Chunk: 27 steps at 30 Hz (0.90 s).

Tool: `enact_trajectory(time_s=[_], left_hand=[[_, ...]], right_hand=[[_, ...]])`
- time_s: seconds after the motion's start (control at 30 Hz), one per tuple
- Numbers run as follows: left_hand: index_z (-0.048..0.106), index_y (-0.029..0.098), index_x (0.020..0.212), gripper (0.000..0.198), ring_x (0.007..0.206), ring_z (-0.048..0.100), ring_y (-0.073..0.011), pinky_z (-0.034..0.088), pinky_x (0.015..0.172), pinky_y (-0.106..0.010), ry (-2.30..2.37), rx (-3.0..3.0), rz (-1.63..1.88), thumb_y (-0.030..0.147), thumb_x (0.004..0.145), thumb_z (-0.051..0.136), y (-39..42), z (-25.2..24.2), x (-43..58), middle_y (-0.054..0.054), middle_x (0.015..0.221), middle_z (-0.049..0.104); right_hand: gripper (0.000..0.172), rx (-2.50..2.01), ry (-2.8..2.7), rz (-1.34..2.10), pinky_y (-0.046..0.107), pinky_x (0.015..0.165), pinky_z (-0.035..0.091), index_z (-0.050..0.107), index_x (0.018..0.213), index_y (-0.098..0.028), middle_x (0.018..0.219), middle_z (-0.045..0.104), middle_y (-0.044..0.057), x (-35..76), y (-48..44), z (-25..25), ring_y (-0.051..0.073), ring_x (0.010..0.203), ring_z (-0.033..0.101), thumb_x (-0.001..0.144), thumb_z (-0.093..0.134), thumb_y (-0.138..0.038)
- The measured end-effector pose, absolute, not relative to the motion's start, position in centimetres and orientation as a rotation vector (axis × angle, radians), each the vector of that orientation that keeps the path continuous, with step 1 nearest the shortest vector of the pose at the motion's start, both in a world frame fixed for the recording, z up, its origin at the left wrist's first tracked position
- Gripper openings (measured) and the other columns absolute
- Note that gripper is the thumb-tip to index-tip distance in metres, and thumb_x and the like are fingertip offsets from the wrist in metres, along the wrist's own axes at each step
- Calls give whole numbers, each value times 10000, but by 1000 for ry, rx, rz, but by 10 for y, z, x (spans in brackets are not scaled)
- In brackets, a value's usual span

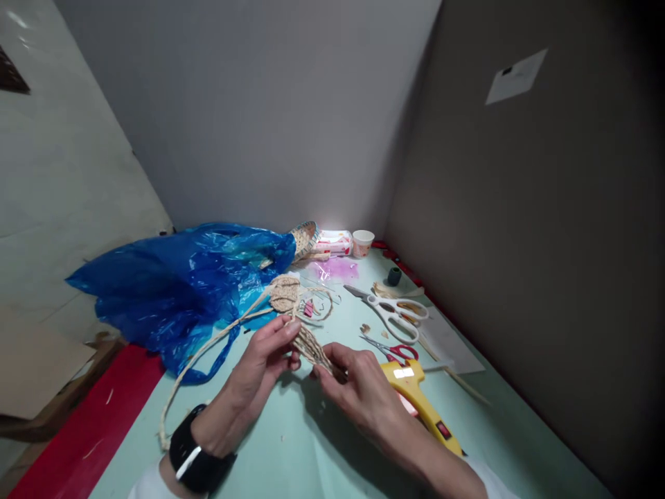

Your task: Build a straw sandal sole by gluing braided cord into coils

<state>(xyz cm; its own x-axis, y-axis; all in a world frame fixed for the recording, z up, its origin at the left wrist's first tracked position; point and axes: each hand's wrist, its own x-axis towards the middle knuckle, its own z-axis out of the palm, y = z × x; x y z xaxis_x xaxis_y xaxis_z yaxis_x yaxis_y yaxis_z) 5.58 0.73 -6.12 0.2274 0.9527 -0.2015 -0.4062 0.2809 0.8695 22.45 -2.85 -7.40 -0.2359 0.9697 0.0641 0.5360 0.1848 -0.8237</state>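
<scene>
Both hands hold a small piece of braided straw cord (310,344) above the pale green table. My left hand (264,357), with a black band on the wrist, pinches its upper left end between thumb and fingers. At the lower right end, my right hand (358,381) has its fingers closed round the cord. Just beyond them lies a flat woven straw piece (284,294). A long straw cord (200,353) loops from there down the left side. Whether my right fingers also hold a small tool is hidden.
A blue plastic bag (197,284) covers the back left. At the right lie white-handled scissors (392,312), red-handled scissors (397,350) and a yellow glue gun (423,402). A paper cup (362,242) stands at the back, near a pink clip (308,308) and walls.
</scene>
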Motion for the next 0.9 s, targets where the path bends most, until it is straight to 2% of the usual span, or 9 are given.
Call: enact_trajectory(time_s=[0.13,0.2,0.3,0.4,0.53,0.7,0.77,0.83,0.9], left_hand=[[683,152,815,224,578,534,-86,474,550,-204,789,793,1068,350,779,782,7,-59,60,14,707,603],[658,161,784,225,554,534,-92,467,523,-206,779,811,1054,342,767,791,7,-58,65,20,674,592],[627,186,792,247,437,493,-97,385,392,-217,789,850,999,380,775,778,6,-56,72,34,612,568],[627,194,814,288,355,431,-96,321,338,-231,821,891,964,458,788,740,6,-51,79,44,565,543],[663,188,851,336,442,510,-111,393,413,-230,899,954,992,499,754,748,11,-41,84,30,616,577],[716,178,980,459,666,643,-168,479,540,-262,1046,1108,1058,547,714,780,37,-22,74,-69,885,696],[707,185,918,470,629,601,-134,440,521,-229,1135,1170,1181,532,631,844,49,-16,66,-32,841,679],[671,194,830,433,607,548,-101,415,529,-198,1206,1203,1320,538,628,840,55,-14,58,13,778,648],[661,171,733,467,551,521,-113,403,494,-213,1251,1236,1353,528,531,885,57,-17,51,18,649,619]], right_hand=[[262,-1370,-1722,1079,262,522,248,544,691,-179,598,470,-29,222,-26,-71,111,560,362,908,533,-325],[212,-1288,-1666,1231,245,521,295,604,773,-163,651,545,-9,221,-26,-72,114,576,423,878,573,-345],[331,-1122,-1561,1506,225,477,363,625,937,-151,736,639,21,219,-28,-73,102,516,475,881,572,-472],[433,-1006,-1437,1664,206,462,374,651,868,-134,707,642,26,219,-29,-74,84,482,482,871,588,-563],[398,-919,-1264,1754,196,526,398,673,794,-130,698,665,35,220,-28,-74,93,561,542,807,702,-526],[402,-901,-1047,1753,211,520,388,669,809,-114,717,714,78,222,-25,-72,109,559,564,741,787,-492],[404,-910,-940,1692,213,556,401,662,852,-127,779,735,87,224,-23,-72,124,634,605,744,789,-495],[411,-911,-850,1635,221,609,425,668,886,-141,862,745,94,227,-21,-70,146,747,635,731,800,-498],[413,-906,-795,1595,234,665,447,701,885,-140,940,736,99,229,-19,-68,159,831,628,692,834,-480]])
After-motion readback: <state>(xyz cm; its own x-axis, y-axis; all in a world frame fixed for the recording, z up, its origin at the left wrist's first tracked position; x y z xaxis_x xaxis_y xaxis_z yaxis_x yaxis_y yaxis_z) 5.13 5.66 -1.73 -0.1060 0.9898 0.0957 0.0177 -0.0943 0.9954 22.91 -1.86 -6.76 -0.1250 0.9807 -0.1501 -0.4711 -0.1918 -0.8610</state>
